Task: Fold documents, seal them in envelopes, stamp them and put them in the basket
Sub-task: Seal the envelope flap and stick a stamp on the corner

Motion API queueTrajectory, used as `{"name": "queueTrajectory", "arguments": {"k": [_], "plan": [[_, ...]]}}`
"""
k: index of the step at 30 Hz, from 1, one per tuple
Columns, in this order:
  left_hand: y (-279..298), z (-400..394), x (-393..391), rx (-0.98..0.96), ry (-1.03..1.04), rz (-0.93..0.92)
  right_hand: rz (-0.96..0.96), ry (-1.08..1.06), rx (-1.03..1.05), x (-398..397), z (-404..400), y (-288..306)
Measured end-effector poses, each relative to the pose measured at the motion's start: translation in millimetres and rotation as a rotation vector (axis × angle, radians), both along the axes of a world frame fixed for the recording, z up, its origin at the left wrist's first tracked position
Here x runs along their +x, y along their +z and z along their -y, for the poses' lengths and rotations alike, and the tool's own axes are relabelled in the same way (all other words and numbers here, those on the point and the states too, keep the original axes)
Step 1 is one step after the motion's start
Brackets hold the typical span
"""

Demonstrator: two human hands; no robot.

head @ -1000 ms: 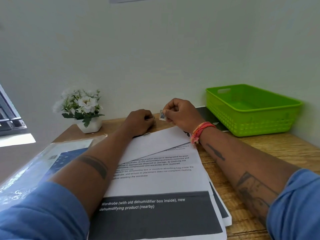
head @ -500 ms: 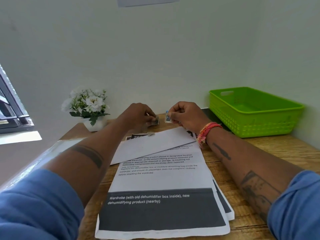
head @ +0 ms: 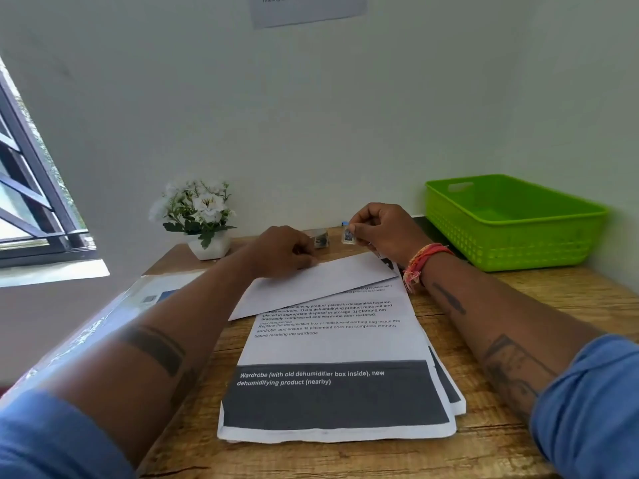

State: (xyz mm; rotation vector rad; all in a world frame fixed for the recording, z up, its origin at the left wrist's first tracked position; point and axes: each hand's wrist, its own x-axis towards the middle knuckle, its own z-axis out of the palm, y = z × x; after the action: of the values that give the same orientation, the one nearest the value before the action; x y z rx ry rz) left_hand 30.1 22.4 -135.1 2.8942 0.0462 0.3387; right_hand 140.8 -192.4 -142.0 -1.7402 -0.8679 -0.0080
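Right hand [head: 383,229] pinches a stamp [head: 348,235] above a white envelope [head: 321,285]; left hand [head: 281,250] rests on it; green basket [head: 511,233] at right.

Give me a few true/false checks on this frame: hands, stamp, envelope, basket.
1. The right hand pinches a stamp in its fingers. True.
2. The green basket holds sealed envelopes. False: nothing shows inside it.
3. The left hand rests at the white envelope. True.
4. The envelope lies on the bare table. False: it lies over the printed documents.
5. The flower pot stands right of the basket. False: it is to the left.
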Motion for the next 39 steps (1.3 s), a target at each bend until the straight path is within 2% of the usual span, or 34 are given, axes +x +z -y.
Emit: {"name": "queueTrajectory", "arguments": {"k": [6, 13, 24, 30, 39], "plan": [[7, -8, 16, -0.057, 0.080, 0.174, -0.004, -0.020, 0.015, 2, 0, 0], [11, -9, 46, 0.000, 0.025, 0.077, 0.001, -0.040, 0.004, 5, -2, -1], [4, -13, 74, 0.250, 0.160, 0.015, -0.011, -0.025, 0.008, 6, -1, -1], [8, -10, 82, 0.286, 0.210, -0.005, -0.027, 0.007, -0.004, 7, -3, -2], [14, -9, 79, 0.213, 0.144, -0.041, -0.038, 0.023, -0.018, 6, -1, -1]]}}
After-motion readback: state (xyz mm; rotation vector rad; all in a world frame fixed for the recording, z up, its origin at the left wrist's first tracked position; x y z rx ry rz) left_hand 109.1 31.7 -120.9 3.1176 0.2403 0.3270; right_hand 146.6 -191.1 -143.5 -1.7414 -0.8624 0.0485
